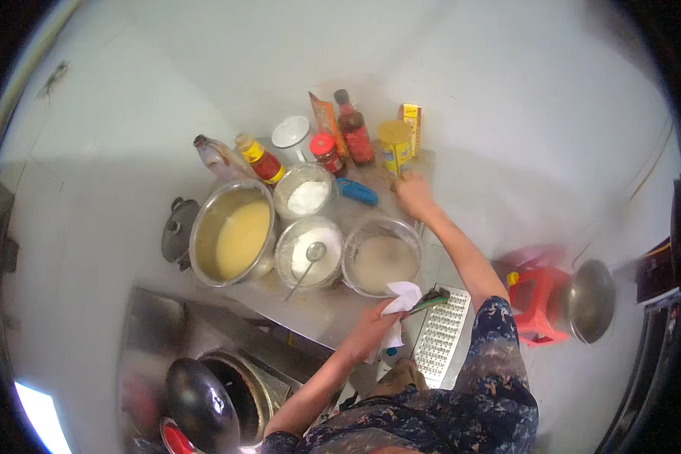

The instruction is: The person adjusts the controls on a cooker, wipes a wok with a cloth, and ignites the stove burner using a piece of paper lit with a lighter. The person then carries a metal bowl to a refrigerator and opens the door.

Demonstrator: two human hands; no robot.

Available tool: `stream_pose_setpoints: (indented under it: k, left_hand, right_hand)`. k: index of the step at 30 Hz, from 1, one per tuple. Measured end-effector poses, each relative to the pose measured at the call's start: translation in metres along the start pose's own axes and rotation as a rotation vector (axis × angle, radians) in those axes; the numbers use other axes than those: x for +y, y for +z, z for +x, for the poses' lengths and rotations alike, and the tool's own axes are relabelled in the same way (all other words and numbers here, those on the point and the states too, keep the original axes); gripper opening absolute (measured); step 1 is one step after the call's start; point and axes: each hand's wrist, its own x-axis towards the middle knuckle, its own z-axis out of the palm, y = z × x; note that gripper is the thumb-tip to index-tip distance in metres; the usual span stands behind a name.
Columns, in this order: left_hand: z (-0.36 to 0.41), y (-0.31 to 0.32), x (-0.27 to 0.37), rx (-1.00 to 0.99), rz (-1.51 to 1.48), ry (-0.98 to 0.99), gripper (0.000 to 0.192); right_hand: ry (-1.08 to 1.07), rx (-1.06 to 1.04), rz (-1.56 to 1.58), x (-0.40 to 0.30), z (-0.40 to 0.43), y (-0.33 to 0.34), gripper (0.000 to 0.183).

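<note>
My left hand [366, 335] is closed on a piece of white paper or cloth [403, 298] near the table's front edge. Further off, my right hand [413, 194] reaches to the table's right side, just below a yellow can [395, 148]; whether its fingers touch anything there is hard to see. A blue object [357, 192] lies to its left. Between my hands stands a clear-rimmed bowl of cloudy liquid [386, 258]. Left of it are a bowl of white powder [330, 244] with a metal ladle [316, 252] and a second bowl of white powder [307, 197].
A large metal pot of yellow liquid [243, 238] stands at the left. Sauce bottles [356, 136] and a red-lidded jar [324, 148] line the back. Below are a perforated metal grate [442, 335] and a black wok lid [201, 403]. A red stool [539, 306] stands right.
</note>
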Motion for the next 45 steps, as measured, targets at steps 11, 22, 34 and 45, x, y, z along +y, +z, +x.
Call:
stream_pose_setpoints:
  k: [11,22,34,45]
  left_hand:
    - [-0.105,-0.074,-0.021,0.679,-0.285,0.162,0.036]
    - [-0.225,-0.102,-0.072,0.908,-0.597,0.203,0.035]
    - [-0.378,-0.118,-0.133,1.678,-0.124,0.428,0.024]
    - [-0.437,-0.135,-0.186,1.844,-0.216,0.336,0.027]
  right_hand:
    - [0.254,0.297,0.967,-0.037,-0.047,-0.096,0.021]
    - [-0.013,-0.802,1.549,-0.316,-0.170,-0.116,0.017]
    - [0.046,-1.322,1.888,-0.541,-0.212,-0.119,0.033]
    - [-0.228,-1.294,1.725,-0.615,-0.251,-0.117,0.018]
